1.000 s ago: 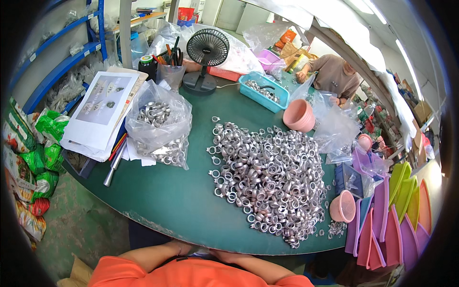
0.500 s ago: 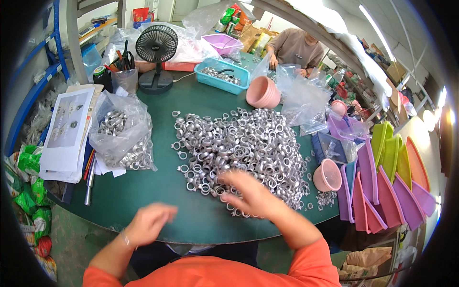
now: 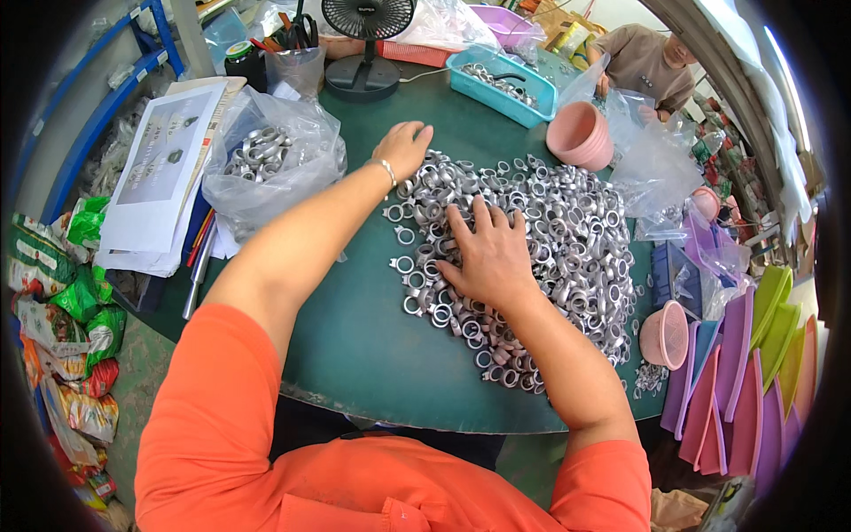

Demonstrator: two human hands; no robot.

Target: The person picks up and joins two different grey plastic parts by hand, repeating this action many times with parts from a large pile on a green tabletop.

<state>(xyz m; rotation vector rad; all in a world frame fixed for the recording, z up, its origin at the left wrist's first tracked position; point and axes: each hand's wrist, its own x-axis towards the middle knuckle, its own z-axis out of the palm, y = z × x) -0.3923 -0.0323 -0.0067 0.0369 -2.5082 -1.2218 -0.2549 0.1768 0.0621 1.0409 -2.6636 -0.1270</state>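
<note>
A broad pile of silver metal ring clamps (image 3: 567, 239), each with a small lug, covers the middle of the green table (image 3: 355, 355). My right hand (image 3: 490, 255) lies palm down on the left part of the pile, its fingers spread over the rings. Reaching farther out, my left hand (image 3: 403, 151) rests at the pile's far left edge. Its fingers are bent and loosely cupped, their tips partly hidden, and no ring shows in them. Several loose rings lie along the near left side of the heap.
A clear bag of rings (image 3: 270, 164) and papers (image 3: 160, 173) lie left. Behind are a black fan (image 3: 363, 75), a blue basket (image 3: 496, 93) and pink pots (image 3: 581, 137). Another pink pot (image 3: 663, 335) and colourful bins (image 3: 736, 372) stand right. A person (image 3: 647, 66) sits across.
My left hand has swung from the near table edge to the pile's far left edge. My right hand has moved farther onto the rings and flattened. The view has shifted.
</note>
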